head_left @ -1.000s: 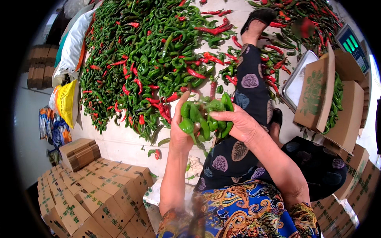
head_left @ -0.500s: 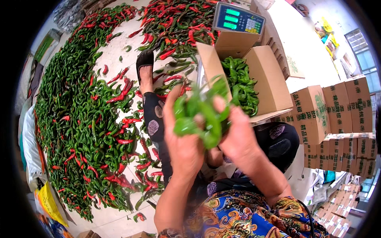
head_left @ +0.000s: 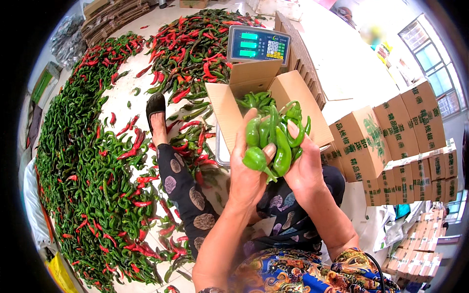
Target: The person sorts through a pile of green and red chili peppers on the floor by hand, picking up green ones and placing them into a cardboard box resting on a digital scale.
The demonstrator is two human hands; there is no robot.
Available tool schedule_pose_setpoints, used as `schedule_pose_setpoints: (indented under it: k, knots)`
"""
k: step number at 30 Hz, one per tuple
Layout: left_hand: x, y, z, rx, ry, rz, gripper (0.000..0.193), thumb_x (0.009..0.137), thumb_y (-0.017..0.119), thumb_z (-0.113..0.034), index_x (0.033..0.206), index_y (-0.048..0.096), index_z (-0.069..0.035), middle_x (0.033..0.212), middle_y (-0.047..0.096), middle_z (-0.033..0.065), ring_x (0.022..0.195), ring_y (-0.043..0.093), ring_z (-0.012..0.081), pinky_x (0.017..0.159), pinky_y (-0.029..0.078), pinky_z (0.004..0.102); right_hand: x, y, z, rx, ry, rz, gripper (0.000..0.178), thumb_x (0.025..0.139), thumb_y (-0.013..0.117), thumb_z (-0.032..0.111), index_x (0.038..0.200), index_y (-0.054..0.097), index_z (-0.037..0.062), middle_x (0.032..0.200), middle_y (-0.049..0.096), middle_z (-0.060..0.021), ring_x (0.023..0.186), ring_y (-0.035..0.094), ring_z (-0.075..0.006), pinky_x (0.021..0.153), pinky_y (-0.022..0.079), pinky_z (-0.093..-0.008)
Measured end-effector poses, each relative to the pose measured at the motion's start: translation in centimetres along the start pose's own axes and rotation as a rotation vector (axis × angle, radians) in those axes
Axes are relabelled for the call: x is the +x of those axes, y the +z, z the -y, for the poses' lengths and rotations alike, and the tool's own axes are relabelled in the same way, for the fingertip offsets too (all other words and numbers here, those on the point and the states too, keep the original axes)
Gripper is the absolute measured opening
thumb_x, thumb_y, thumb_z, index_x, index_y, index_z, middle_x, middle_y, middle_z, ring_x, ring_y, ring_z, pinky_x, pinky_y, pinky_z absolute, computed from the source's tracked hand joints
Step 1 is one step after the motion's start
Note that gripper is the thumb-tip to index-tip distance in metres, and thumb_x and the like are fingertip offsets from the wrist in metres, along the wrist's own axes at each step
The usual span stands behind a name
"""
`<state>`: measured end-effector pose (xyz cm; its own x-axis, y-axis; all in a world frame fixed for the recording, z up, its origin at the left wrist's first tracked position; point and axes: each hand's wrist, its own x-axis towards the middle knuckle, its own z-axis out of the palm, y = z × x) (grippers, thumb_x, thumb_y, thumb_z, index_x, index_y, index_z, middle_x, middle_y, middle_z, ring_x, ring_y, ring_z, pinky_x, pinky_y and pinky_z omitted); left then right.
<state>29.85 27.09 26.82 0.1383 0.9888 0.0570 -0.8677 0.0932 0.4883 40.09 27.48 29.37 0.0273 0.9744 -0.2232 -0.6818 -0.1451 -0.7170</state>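
A bunch of green chili peppers (head_left: 281, 146) is cupped between my two hands, in front of my lap. My left hand (head_left: 246, 171) closes round the bunch from the left, its thumb lying over the peppers. My right hand (head_left: 305, 166) grips it from the right, thumb pressed on a long pepper. Just beyond my hands stands an open cardboard box (head_left: 303, 97) with more green peppers (head_left: 257, 100) inside. My hands and the bunch hide the box's near side and part of its contents. Behind the box is a digital scale display (head_left: 259, 44) with lit green readouts.
Heaps of green and red peppers (head_left: 83, 161) cover the floor at the left, with another mixed heap (head_left: 190, 49) beyond my foot. Printed cardboard boxes (head_left: 364, 141) are stacked at the right. Flattened cardboard (head_left: 115, 19) lies at the far left.
The blur on my hands and the bunch is gone, and the peppers now show spread between both palms. The view has shifted, so the box and scale appear farther left and lower.
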Motion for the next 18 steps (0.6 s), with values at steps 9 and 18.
schedule_pose_setpoints:
  k: [9,18]
  knots:
    - [3.2,-1.6,3.9,-0.17,-0.104,-0.07,0.052,0.091,0.059,-0.016,0.137,0.038,-0.004,0.125,0.054,0.0128,0.118,0.05,0.0222,0.102,0.04,0.0373,5.1,-5.6,2.5,-0.181,-0.036,-0.152,0.026,0.095,0.046,0.026,0.107,0.057,0.0056,0.094,0.063,-0.0067,0.085,0.061,-0.016,0.076,0.049,-0.03]
    - [4.7,-5.0,6.3,0.91,-0.082,-0.085,0.052,0.082,0.065,-0.005,0.131,0.048,-0.006,0.096,0.066,0.0102,0.088,0.062,0.0199,0.083,0.047,0.0287,6.7,-9.8,3.3,-0.721,-0.041,-0.403,0.05,0.092,0.055,0.02,0.135,0.04,0.0002,0.13,0.051,-0.0121,0.123,0.043,-0.0235,0.104,0.029,-0.0417]
